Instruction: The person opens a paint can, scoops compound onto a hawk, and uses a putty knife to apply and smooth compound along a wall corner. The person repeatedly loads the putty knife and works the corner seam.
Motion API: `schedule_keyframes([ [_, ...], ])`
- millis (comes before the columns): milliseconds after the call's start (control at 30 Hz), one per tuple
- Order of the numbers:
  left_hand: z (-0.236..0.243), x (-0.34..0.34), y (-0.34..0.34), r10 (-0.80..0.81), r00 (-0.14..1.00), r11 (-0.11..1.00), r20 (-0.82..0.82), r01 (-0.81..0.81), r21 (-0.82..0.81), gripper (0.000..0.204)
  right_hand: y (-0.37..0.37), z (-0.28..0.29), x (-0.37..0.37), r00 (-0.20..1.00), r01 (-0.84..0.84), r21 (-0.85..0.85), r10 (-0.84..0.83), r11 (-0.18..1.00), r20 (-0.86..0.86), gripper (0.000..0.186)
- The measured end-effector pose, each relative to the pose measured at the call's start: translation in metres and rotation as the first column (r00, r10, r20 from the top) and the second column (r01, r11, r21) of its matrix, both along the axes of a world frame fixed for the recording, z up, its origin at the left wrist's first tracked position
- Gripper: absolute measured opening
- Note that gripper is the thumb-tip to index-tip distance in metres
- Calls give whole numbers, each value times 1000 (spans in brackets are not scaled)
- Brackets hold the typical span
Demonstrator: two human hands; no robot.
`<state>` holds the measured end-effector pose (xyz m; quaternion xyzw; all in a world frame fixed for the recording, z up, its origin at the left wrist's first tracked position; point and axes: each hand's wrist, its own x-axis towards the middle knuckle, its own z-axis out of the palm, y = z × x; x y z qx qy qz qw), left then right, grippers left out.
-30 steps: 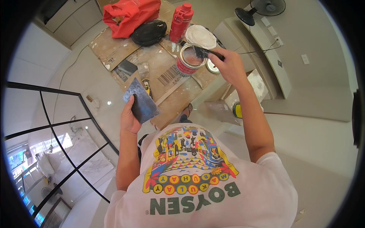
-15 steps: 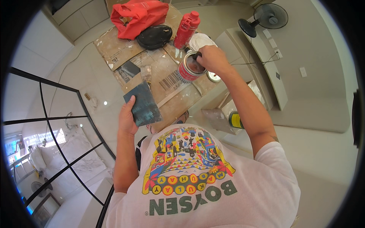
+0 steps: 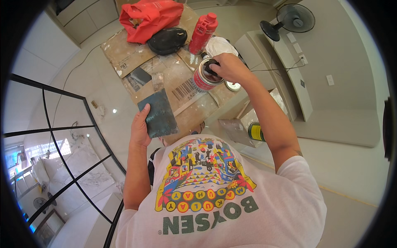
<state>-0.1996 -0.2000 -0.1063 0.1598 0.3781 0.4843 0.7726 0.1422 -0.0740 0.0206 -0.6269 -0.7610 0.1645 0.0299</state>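
My left hand [image 3: 140,126] grips a dark blue-grey, stained flat plate [image 3: 158,115] with its thumb across the face. My right hand [image 3: 229,66] is closed on a black-handled tool [image 3: 213,64], whose lower part is inside an open red-labelled can [image 3: 201,82] and hidden from view. The can stands on paint-spattered cardboard [image 3: 115,56]. A metal lid [image 3: 233,87] lies just right of it. Behind the can are a red bottle [image 3: 202,35] and a white cloth [image 3: 219,43]. A worn scraper blade [image 3: 158,81] lies above the plate.
A red bag [image 3: 147,20] and a black pouch [image 3: 166,40] sit at the far left of the cardboard. On the right stand a fan [image 3: 295,17], a grey wall unit [image 3: 302,99] and a yellow-labelled can [image 3: 256,131]. A black-framed glass panel [image 3: 49,129] is at the left.
My right hand has moved down, and the tool has gone from the can's rim into its mouth. My left hand has tilted the plate slightly, still gripping it.
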Motion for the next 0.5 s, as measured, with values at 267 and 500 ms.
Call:
schedule_keyframes([
  [267, -2, 2, 2, 10, 1000, 1000, -14, -10, -15, 41, -19, 32, 10, 992, 123, 95, -124, 988, 3, 29],
  [500, 1, 7, 7, -33, 999, 999, -42, 33, -15, 39, -9, 6, -12, 964, 221, 197, -245, 955, 103, 28],
])
